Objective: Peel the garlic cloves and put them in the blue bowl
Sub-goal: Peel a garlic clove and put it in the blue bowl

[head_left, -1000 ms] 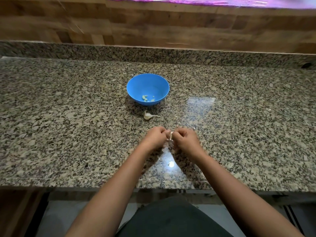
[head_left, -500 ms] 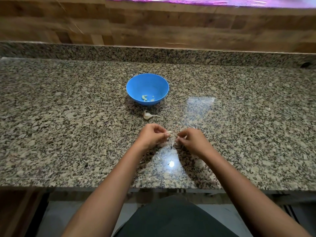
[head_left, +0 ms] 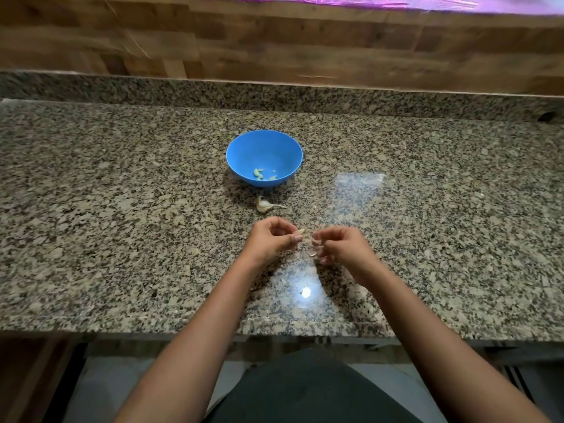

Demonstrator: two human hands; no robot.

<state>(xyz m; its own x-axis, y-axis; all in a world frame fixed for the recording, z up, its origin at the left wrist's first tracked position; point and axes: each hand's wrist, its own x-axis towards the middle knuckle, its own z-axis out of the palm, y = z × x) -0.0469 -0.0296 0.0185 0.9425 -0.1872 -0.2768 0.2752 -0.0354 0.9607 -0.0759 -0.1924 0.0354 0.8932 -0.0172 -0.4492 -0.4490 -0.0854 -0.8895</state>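
The blue bowl (head_left: 264, 157) stands on the granite counter with a few peeled garlic pieces (head_left: 258, 173) at its bottom. Just in front of it lies an unpeeled garlic clove with a long tail (head_left: 264, 205). Nearer to me, my left hand (head_left: 271, 239) pinches a pale garlic clove (head_left: 300, 231) between thumb and fingertips. My right hand (head_left: 341, 248) is a short way to its right, fingers curled, pinching what looks like a thin bit of skin. A scrap of peel (head_left: 311, 254) lies below the gap between the hands.
The speckled granite counter (head_left: 122, 227) runs wide to both sides, with its front edge near my body. A granite upstand and a wooden wall close off the back. A bright light reflection sits on the counter below my hands.
My hands were pressed together on the clove a second ago. They have drawn apart: the clove stays in my left hand, and my right hand has moved right.
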